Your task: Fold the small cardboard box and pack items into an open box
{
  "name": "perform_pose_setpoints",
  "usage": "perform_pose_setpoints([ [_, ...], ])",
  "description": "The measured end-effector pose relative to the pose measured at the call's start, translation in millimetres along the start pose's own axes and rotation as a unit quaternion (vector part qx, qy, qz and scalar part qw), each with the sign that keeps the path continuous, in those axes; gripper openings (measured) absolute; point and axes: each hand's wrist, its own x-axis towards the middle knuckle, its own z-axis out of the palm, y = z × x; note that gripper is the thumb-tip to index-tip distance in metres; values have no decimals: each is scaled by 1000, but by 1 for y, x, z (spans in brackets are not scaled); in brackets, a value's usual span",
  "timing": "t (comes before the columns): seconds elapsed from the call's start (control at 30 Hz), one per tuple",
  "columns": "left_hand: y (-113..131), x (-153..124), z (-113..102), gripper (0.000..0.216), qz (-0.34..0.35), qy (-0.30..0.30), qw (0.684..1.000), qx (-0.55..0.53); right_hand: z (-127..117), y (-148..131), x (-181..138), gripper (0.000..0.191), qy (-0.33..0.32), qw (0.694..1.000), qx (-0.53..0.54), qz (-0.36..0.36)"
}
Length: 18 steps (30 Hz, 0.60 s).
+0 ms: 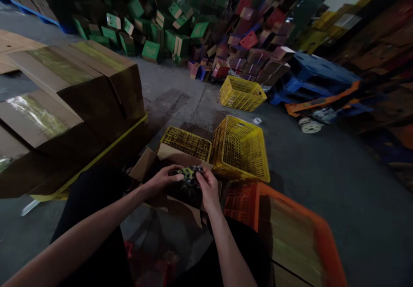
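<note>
Both my hands hold a small shiny clear-plastic pack [189,174] with dark and yellow-green patches; its exact contents are too dim to make out. My left hand [164,178] grips its left end, thumb on top. At the right end, the fingers of my right hand [207,183] are closed on it. Below the pack stands a cardboard box [183,209] with its flaps folded outward, between my knees. Inside the box it is dark, and I cannot tell what lies there.
Yellow crates [240,149] stand just beyond the box, with another yellow crate [241,93] farther off. An orange crate [290,201] holding cartons is at my right. Taped cartons [97,76] are stacked left. Behind are heaped green boxes [151,50], blue pallets [319,72] and an orange pallet jack [322,102].
</note>
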Motion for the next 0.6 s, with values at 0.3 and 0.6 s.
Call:
perform_pose_setpoints([
  [0.3, -2, 2, -2, 53, -36, 44, 998, -23, 4, -7, -4, 61, -31, 999, -5, 36],
  [0.6, 1, 5, -1, 51, -36, 48, 995, -78, -2, -3, -1, 47, -7, 999, -46, 2],
])
